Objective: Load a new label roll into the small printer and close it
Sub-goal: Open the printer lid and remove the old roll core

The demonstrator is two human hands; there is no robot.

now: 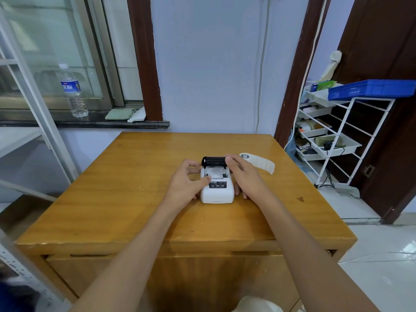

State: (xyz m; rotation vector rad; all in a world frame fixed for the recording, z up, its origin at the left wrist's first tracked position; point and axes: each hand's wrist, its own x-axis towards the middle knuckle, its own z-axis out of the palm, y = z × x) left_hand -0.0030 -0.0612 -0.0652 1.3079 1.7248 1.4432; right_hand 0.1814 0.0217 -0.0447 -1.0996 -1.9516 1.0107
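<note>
A small white printer sits in the middle of the wooden table, its black lid raised at the back so the paper bay is exposed. My left hand grips the printer's left side, thumb resting on its top beside the control panel. My right hand holds the right side, with a fingertip touching the lid's right end. A white label roll with a loose strip of labels lies on the table just behind and right of the printer.
A white wire rack with trays and a blue crate stands to the right of the table. A water bottle stands on the window sill at the back left. A metal shelf frame is at the left.
</note>
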